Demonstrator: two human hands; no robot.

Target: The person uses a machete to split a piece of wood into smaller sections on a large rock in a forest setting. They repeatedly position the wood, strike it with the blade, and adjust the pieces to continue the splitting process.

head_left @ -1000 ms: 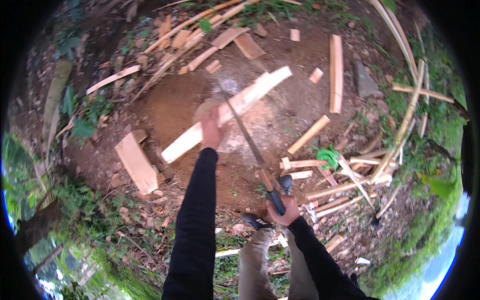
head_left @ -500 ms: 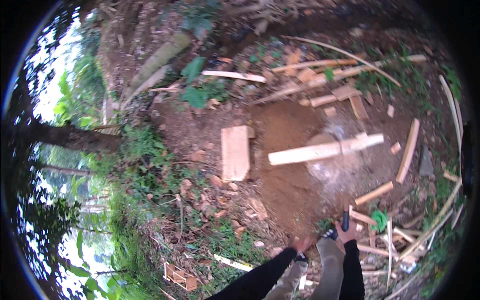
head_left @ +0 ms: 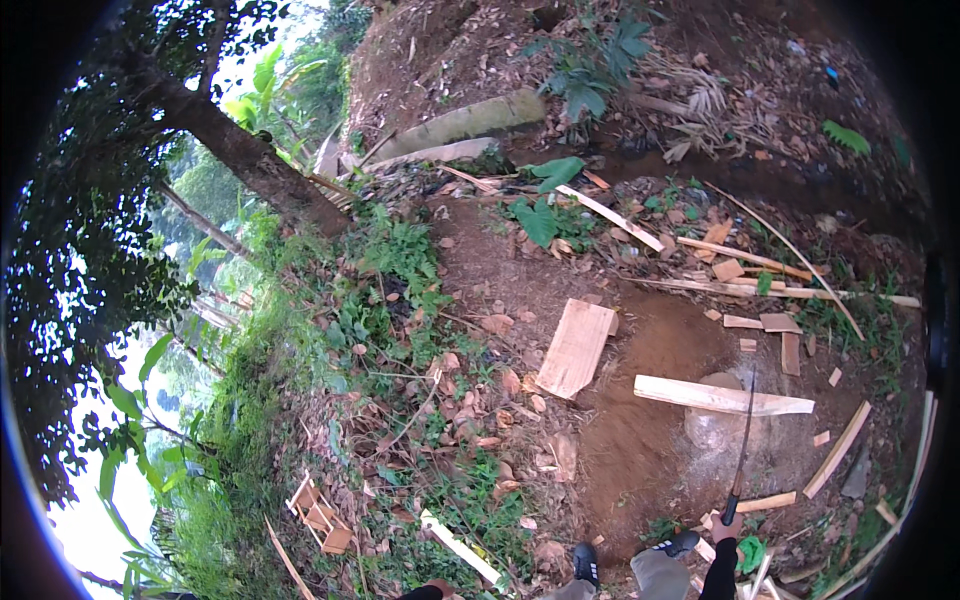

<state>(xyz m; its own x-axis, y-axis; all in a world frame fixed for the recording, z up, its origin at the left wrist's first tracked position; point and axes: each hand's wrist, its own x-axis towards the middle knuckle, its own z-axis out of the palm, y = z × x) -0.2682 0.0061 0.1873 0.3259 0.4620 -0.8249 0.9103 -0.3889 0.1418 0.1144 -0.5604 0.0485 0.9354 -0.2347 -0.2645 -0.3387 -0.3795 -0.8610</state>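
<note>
Right hand (head_left: 727, 527) grips long blade (head_left: 745, 445) by pale plank (head_left: 690, 393)

The right hand is closed around the blade's dark handle (head_left: 731, 507), low in view; the blade points away from the wearer, its far part crossing in front of the plank's right portion, though whether they touch cannot be told; the plank lies crosswise on a pale patch beside brown soil (head_left: 625, 450); the left hand (head_left: 438, 586) sits at the lower edge, mostly cut off, so its state cannot be told; a wide board (head_left: 578, 348) lies left of the plank; a green bundle (head_left: 750, 553) is just right of the right hand; a small wooden frame (head_left: 320, 516) rests far left.
</note>
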